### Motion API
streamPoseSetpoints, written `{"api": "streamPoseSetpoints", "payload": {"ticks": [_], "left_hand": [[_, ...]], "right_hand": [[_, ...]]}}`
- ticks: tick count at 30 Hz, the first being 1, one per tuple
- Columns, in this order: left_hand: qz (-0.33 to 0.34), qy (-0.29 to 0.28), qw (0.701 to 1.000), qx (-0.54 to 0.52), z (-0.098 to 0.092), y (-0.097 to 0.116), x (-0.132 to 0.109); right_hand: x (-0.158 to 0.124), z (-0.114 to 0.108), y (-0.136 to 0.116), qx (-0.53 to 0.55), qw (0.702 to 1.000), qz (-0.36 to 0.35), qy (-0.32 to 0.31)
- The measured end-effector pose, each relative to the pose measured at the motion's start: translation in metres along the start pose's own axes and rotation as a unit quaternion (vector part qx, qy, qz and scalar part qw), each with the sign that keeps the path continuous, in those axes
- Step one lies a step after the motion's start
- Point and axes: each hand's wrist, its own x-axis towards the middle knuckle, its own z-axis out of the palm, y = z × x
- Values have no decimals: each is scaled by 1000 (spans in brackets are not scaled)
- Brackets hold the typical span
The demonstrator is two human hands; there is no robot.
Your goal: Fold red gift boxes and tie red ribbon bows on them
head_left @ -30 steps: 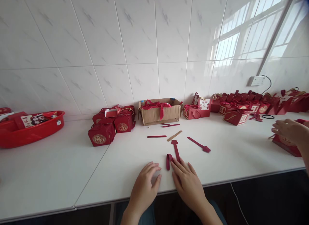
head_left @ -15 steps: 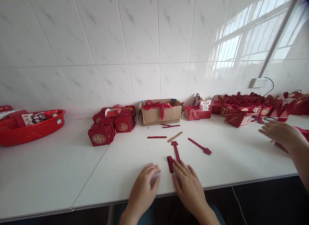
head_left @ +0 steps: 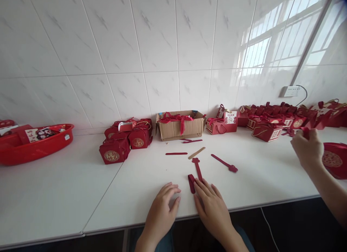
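My left hand (head_left: 162, 208) rests on the white table near its front edge, fingers loosely curved and apart from the thumb, holding nothing. My right hand (head_left: 213, 205) lies flat on the table with its fingers stretched out. Its fingertips touch the lower end of a dark red strip with a flower-shaped head (head_left: 197, 167). Just left of those fingertips sits a folded dark red strip (head_left: 191, 183). Farther right lies another flower-headed strip (head_left: 225, 163). Beyond my hands are a plain red strip (head_left: 176, 153) and a tan strip (head_left: 196, 153).
A cardboard box with red ribbons (head_left: 180, 129) stands by the wall. Red gift boxes (head_left: 114, 151) are grouped left; several more (head_left: 267, 131) line the right. A red basin (head_left: 40, 145) is far left. A co-worker's hand (head_left: 309, 147) holds something red beside a round-patterned red box (head_left: 334, 160).
The co-worker's hand at right has closed on something red, and a red box shows more fully beside it. My own hands and the strips have stayed in place.
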Motion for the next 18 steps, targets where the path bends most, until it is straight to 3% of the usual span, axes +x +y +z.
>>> {"api": "streamPoseSetpoints", "payload": {"ticks": [18], "left_hand": [[0,-12,1000,8,-1,2,0]], "right_hand": [[1,-1,0,-5,1000,2,-19]]}}
